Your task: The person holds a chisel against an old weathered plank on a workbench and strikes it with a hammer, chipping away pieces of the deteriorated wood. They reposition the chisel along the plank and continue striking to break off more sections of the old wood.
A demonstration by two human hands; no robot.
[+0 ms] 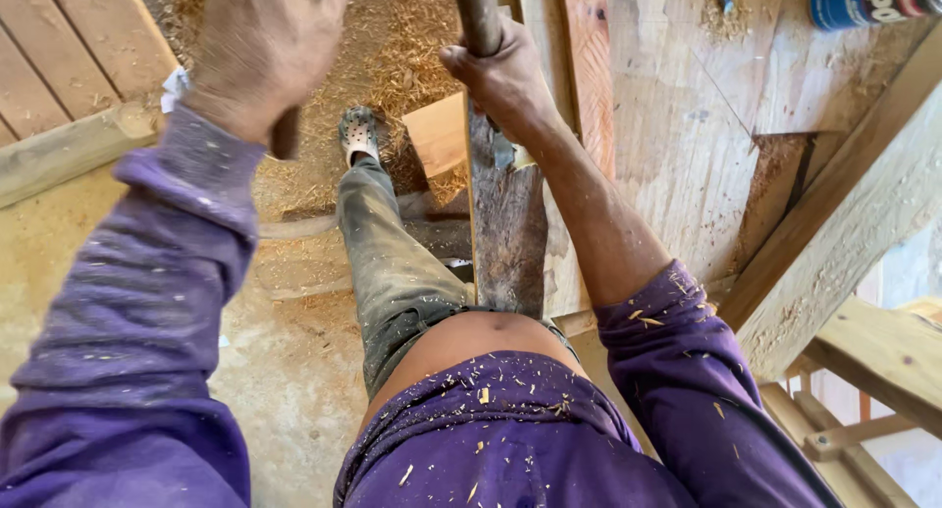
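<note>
My left hand (260, 47) is raised at the top left, its fingers closed around a dark wooden handle (286, 135) whose end sticks out below the fist; the rest of that tool is hidden. My right hand (505, 76) grips a round wooden shaft (478, 17) at the top centre. Below this hand a long, dark, rough blade-like piece (508, 238) runs down to my belly, beside the edge of the pale wooden workbench (677, 125). Purple sleeves flecked with wood chips cover both arms.
Shavings and sawdust cover the floor (392, 47) around my leg and my foot in a grey clog (358, 133). A pale wood block (437, 135) lies near the foot. Plank decking (69, 56) is at the top left, a blue can (863, 0) and a slanted beam (844, 243) on the right.
</note>
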